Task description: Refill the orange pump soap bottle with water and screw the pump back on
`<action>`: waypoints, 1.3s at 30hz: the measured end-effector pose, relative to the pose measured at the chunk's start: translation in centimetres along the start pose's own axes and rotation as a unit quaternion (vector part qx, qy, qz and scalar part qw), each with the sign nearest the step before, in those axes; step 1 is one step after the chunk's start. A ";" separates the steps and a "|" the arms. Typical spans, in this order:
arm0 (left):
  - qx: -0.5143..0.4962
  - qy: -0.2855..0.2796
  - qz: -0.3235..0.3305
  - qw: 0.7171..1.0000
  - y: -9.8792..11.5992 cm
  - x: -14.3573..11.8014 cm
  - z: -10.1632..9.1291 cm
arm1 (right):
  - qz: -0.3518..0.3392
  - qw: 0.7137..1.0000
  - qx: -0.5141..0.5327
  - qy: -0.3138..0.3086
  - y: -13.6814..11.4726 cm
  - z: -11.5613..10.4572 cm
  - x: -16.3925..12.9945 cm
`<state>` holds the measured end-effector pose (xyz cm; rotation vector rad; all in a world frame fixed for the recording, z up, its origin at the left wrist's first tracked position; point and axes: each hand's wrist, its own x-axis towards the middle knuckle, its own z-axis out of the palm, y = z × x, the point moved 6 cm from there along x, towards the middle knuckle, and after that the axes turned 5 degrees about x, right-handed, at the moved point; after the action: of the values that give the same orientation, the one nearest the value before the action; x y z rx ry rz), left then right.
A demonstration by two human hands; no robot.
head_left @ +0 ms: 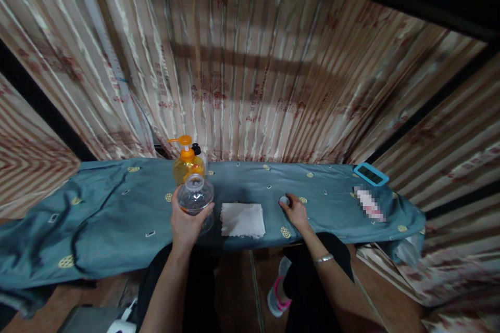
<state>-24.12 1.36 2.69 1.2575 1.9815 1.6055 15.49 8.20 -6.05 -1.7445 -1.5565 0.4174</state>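
Surface: long narrow table under a blue-green patterned cover (117, 221), its folds loose at the left end.
Room: striped, flower-printed curtains (250, 78) at the far side and both ends; dark frame bars cross them; brown floor below.
Far left of centre: orange-topped pump bottle (180, 170), upright, just beyond the clear bottle (195, 195).
Centre: white cloth (242, 220), flat, between the hands, near the table's near edge.
Far right: blue-rimmed display (370, 174); a blurred-out item lies just nearer.
Left grip: left hand (191, 221) closed round the clear bottle, thumb on its near right side; whether the base touches the cover cannot be told.
Right grip: thumb and fingers of the right hand (296, 212) pinched on a small round cap (284, 201), right of the cloth.
Pose: both forearms reach in from the near side; right wrist bears a silver bracelet (324, 258), fingers angled left.
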 end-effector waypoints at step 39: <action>-0.055 -0.044 -0.001 0.998 -0.1 -0.2 0.2 | -0.277 0.926 0.133 -0.218 -32.0 5.6 2.5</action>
<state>-23.94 1.35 2.47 1.2614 1.8159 1.6046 -10.38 11.72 13.48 -0.9781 -2.1034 0.7172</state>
